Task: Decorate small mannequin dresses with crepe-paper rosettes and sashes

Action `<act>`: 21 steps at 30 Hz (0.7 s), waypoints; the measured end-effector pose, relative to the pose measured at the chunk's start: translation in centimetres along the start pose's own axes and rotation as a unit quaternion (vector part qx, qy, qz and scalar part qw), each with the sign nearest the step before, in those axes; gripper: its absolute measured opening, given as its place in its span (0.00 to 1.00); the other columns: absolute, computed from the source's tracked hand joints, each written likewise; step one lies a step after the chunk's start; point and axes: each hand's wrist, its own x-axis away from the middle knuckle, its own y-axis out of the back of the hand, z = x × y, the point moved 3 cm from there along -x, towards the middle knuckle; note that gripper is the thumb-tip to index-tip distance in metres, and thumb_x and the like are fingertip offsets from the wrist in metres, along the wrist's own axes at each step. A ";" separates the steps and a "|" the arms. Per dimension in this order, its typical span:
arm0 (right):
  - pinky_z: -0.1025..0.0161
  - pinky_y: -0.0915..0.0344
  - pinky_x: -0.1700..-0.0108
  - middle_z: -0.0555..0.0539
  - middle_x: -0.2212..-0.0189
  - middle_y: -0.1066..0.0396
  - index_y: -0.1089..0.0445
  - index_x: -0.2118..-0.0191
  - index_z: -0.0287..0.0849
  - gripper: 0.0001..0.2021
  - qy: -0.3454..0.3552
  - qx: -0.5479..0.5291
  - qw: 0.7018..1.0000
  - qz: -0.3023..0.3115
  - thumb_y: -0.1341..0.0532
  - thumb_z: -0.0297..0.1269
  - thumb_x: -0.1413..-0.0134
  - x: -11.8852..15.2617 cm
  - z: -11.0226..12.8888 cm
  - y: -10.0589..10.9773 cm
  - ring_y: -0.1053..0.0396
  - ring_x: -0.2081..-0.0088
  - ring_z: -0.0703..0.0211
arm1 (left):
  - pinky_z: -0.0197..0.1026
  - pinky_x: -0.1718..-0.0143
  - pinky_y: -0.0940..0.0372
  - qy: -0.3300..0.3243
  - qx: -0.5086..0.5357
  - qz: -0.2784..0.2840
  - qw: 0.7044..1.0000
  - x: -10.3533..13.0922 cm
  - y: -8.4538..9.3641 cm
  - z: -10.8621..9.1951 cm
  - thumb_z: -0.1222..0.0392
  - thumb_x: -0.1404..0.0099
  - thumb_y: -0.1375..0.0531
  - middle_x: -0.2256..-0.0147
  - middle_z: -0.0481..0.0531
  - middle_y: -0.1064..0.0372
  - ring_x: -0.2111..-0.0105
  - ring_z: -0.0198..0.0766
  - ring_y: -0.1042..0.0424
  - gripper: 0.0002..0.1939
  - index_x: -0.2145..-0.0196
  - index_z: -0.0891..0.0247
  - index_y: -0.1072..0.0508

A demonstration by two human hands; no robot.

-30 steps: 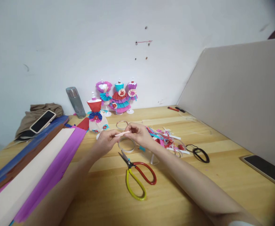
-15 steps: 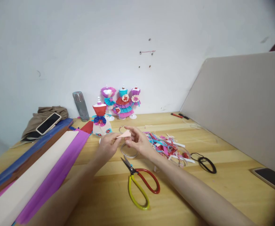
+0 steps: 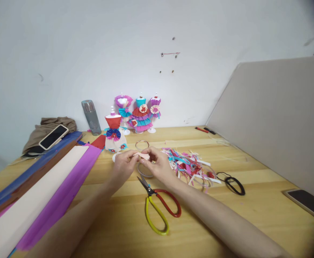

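A small pale pink paper piece (image 3: 143,156) is pinched between my two hands above the table. My left hand (image 3: 124,165) grips its left end with thumb and fingers. The fingers of my right hand (image 3: 158,164) close on its right end. Below the hands lie scissors (image 3: 151,192) with one yellow and one red handle, blades apart. Just behind my left hand stands a small dress form (image 3: 114,132) in a red top, with a blue and pink rosette. A ring-shaped roll (image 3: 145,171) is partly hidden under my right hand.
Coloured paper scraps (image 3: 186,163) lie right of my hands, near a black cord loop (image 3: 235,185). Long paper sheets (image 3: 49,190) cover the left side. Three more dress forms (image 3: 140,116) and a grey bottle (image 3: 91,118) stand at the back. A phone (image 3: 307,204) lies far right.
The paper piece looks flatter and its shape has changed between my fingers. My hands have come slightly closer together. The camera view has shifted a little.
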 end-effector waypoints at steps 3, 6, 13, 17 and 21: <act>0.64 0.40 0.70 0.51 0.75 0.32 0.33 0.66 0.42 0.10 -0.025 -0.042 0.999 -0.005 0.36 0.42 0.52 -0.2 -0.6 0.2 0.36 0.74 0.61 | 0.37 0.65 0.33 -0.022 -0.006 -0.006 1.000 0.2 -0.3 -0.2 0.64 0.37 0.44 0.67 0.51 0.21 0.68 0.37 0.25 0.10 0.65 0.61 0.21; 0.64 0.41 0.72 0.52 0.75 0.34 0.33 0.64 0.42 0.11 -0.042 -0.064 0.997 -0.011 0.37 0.41 0.53 -0.5 -1.1 0.4 0.37 0.75 0.62 | 0.38 0.63 0.32 -0.045 -0.040 -0.019 0.998 0.4 -0.5 -0.2 0.64 0.35 0.45 0.66 0.53 0.21 0.67 0.38 0.24 0.11 0.63 0.61 0.22; 0.65 0.43 0.72 0.52 0.78 0.36 0.31 0.67 0.42 0.08 -0.012 0.033 0.999 -0.011 0.36 0.41 0.52 -0.1 -0.3 -0.1 0.41 0.76 0.63 | 0.40 0.62 0.32 -0.049 -0.095 -0.051 0.993 0.7 -0.7 0.5 0.65 0.35 0.45 0.66 0.53 0.21 0.66 0.39 0.25 0.11 0.64 0.61 0.23; 0.65 0.44 0.74 0.52 0.79 0.36 0.31 0.68 0.42 0.09 -0.014 0.027 0.999 -0.020 0.36 0.41 0.52 -0.1 -0.4 0.1 0.41 0.77 0.64 | 0.39 0.63 0.33 -0.074 -0.115 -0.062 0.989 1.0 -0.9 0.4 0.65 0.35 0.46 0.68 0.52 0.22 0.67 0.38 0.25 0.10 0.64 0.62 0.23; 0.66 0.44 0.77 0.52 0.80 0.36 0.31 0.70 0.42 0.08 -0.043 0.020 0.999 -0.024 0.38 0.41 0.51 -0.2 -0.8 0.4 0.40 0.79 0.64 | 0.38 0.65 0.35 -0.114 -0.137 -0.054 0.982 1.4 -1.3 -0.1 0.63 0.32 0.47 0.71 0.52 0.24 0.69 0.37 0.27 0.11 0.63 0.63 0.24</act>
